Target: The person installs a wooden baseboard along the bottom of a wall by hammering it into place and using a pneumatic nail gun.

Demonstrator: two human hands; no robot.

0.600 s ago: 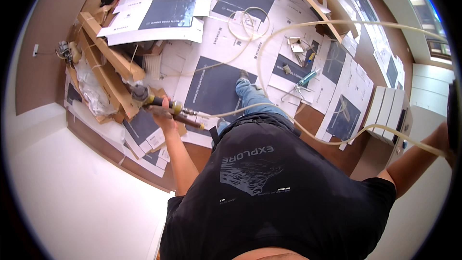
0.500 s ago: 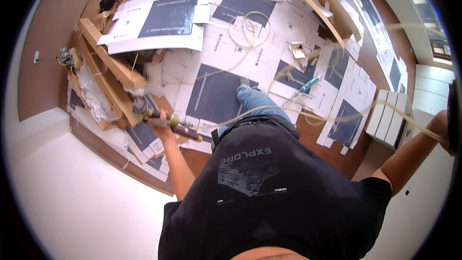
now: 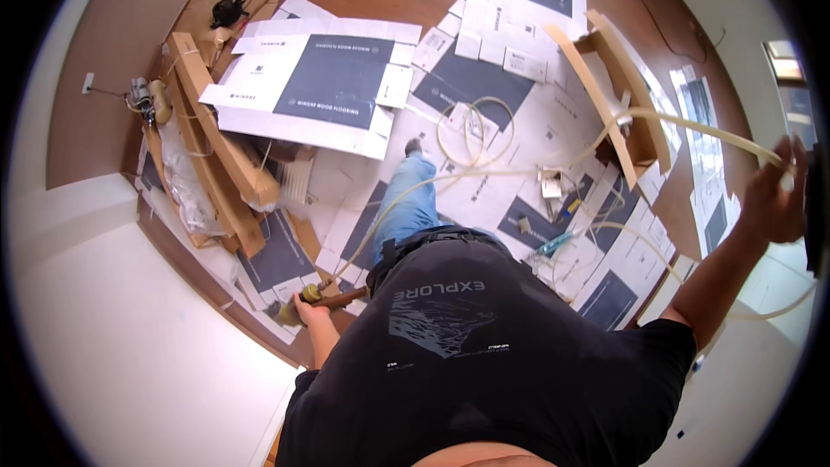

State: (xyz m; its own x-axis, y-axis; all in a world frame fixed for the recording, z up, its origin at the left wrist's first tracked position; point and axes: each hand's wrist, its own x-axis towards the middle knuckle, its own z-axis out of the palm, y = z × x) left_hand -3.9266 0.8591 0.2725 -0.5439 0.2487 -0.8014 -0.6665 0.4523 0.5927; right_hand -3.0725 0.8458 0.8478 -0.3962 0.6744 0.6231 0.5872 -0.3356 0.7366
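Observation:
At the lower left, my left hand (image 3: pixel 311 307) is closed around a nail gun (image 3: pixel 287 311) with a yellowish body and a brown bar. A pale translucent air hose (image 3: pixel 484 174) runs from the tool across my front to the right. My right hand (image 3: pixel 774 195), raised at the far right, grips the hose; part of this hand lies close to the picture's dark edge. Between them, the hose rises in an arc, and another length of it hangs below my right hand.
Flattened white and dark cardboard sheets (image 3: pixel 337 78) cover much of the wooden floor. Long brown cartons (image 3: pixel 220 125) lie along the left, an open one (image 3: pixel 640 104) at the right. A coil of hose (image 3: pixel 474 143), a small open box (image 3: pixel 551 183) and a teal caulking gun (image 3: pixel 553 244) lie ahead.
My left hand has come down and nearer my body with the nail gun. The right hand has risen, lifting the hose. A step has shifted the view and my leg.

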